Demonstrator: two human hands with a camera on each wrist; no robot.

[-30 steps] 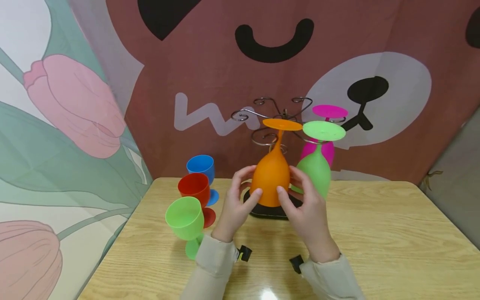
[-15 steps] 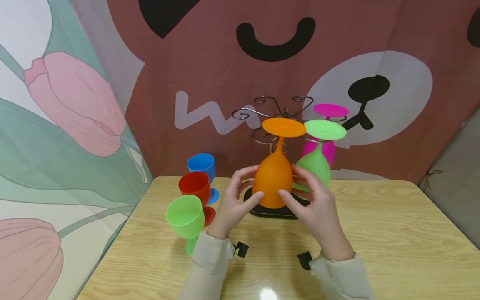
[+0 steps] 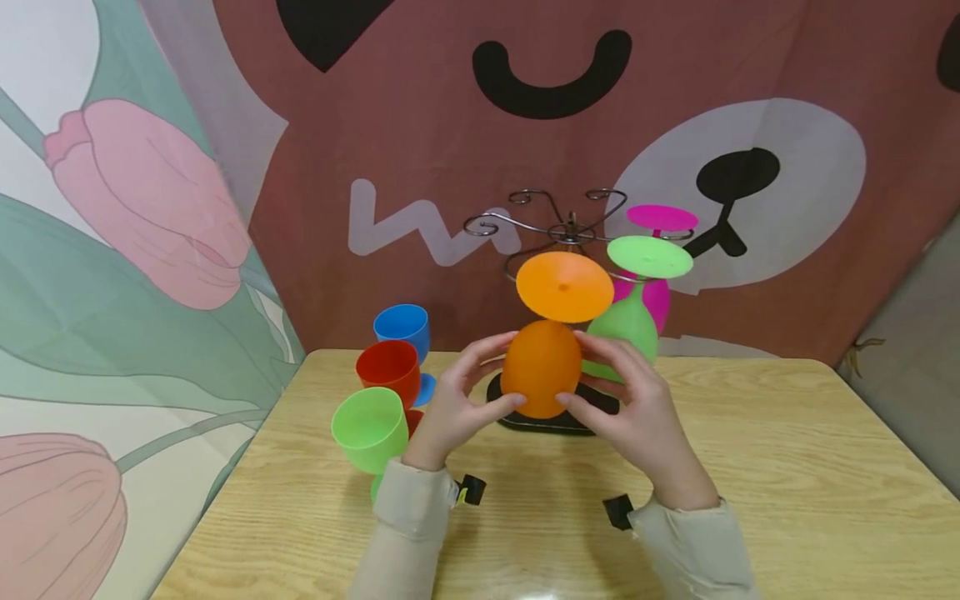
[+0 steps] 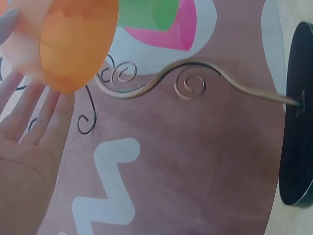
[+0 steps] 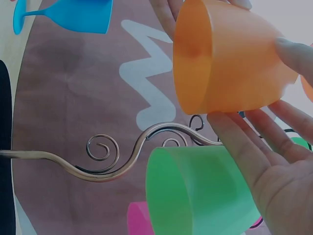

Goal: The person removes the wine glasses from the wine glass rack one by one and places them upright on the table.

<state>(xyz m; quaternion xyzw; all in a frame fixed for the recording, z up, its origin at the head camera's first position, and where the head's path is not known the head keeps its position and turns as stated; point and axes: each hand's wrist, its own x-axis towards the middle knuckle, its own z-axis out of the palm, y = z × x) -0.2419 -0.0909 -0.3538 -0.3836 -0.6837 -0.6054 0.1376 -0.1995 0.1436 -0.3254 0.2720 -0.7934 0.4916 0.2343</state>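
Both my hands hold an orange plastic goblet (image 3: 542,371) upside down in the head view, its round foot tipped toward me. My left hand (image 3: 461,396) grips the bowl from the left, and my right hand (image 3: 633,400) from the right, thumbs on the near side. Behind it stands a metal stemware rack (image 3: 570,229) with curled arms and a black base (image 3: 521,419). A green goblet (image 3: 622,337) and a pink goblet (image 3: 657,308) hang upside down on the rack's right side. In the right wrist view, the orange bowl's open rim is apart from the green bowl (image 5: 200,191).
Left of the rack, a blue goblet (image 3: 402,327), a red goblet (image 3: 390,371) and a light green goblet (image 3: 370,429) stand upright in a row on the wooden table (image 3: 780,467). A bear-print cloth (image 3: 420,125) hangs behind the table.
The orange goblet's foot has tilted toward me and come lower, so its stem is now hidden. My hands have kept hold of the bowl, with the wrists spreading slightly apart.
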